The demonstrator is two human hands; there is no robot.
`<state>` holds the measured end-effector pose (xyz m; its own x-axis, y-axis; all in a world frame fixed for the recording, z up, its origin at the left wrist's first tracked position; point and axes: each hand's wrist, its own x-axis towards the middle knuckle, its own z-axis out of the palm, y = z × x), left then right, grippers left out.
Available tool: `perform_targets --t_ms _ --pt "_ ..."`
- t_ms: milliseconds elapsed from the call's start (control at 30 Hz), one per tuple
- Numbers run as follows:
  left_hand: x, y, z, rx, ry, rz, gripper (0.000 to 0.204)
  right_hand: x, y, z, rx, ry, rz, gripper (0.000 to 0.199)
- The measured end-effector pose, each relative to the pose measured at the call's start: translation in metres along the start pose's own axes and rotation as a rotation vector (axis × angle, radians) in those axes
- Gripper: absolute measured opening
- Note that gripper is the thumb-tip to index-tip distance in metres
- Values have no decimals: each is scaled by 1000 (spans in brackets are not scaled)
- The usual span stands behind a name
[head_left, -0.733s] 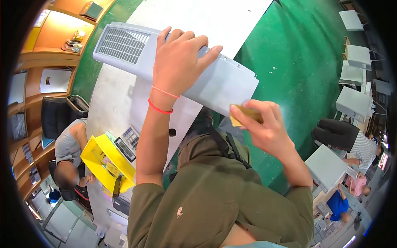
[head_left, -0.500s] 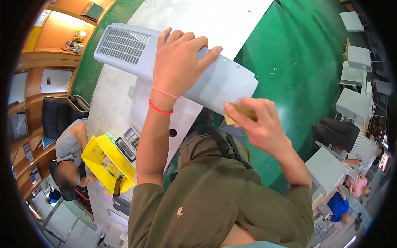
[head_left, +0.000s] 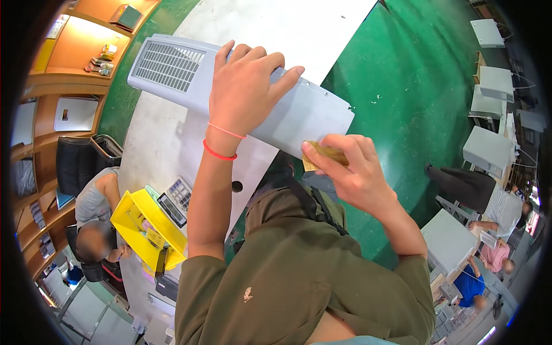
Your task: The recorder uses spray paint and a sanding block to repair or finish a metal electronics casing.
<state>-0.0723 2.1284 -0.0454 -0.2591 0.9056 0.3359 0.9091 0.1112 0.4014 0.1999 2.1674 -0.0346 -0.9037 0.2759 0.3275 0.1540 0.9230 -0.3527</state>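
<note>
A light grey panel (head_left: 313,109) with a slotted grille at its left end lies slanted across the edge of the white table, its right end jutting out over the floor. Across its middle rests my left hand (head_left: 241,83), closed on the panel with fingertips at the far edge. Small holes dot the far edge to the right of that hand. My right hand (head_left: 356,172) pinches a yellow-brown pad (head_left: 335,154) between thumb and fingers, at the panel's near right corner. Whether the pad touches the corner I cannot tell.
On the white table (head_left: 155,123), a yellow bin (head_left: 129,221) holding small items stands beside a calculator (head_left: 175,198). Someone in a grey top (head_left: 95,201) sits at the left, near a black chair (head_left: 77,164). Grey cabinets (head_left: 489,146) line the right, where other people work.
My right hand and the pad have shifted slightly left along the panel's near right corner. The left hand keeps its hold. The whole view has drifted a little.
</note>
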Motion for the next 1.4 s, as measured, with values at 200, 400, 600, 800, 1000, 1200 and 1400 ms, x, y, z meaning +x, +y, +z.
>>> perform_targets --t_ms 200,400,600,800,1000,1200,1400 --pt "-2 4 -8 34 -51 5 34 -16 -3 3 58 63 -23 50" --pt "-13 6 -10 27 -93 -51 32 -26 -5 6 -55 80 -55 47" --pt "-16 2 -4 29 -73 -44 34 -15 -10 18 -22 114 -57 35" --pt "-13 2 -2 3 -74 -25 34 -10 -15 24 -81 138 -64 35" --pt "-14 -3 -6 2 -56 -28 32 -17 -12 9 8 83 -27 42" --pt "-8 -4 -4 9 -34 36 38 -20 -11 7 -18 90 -7 40" --pt "-21 -11 1 -22 -21 -28 38 -8 -16 16 -28 31 -13 44"
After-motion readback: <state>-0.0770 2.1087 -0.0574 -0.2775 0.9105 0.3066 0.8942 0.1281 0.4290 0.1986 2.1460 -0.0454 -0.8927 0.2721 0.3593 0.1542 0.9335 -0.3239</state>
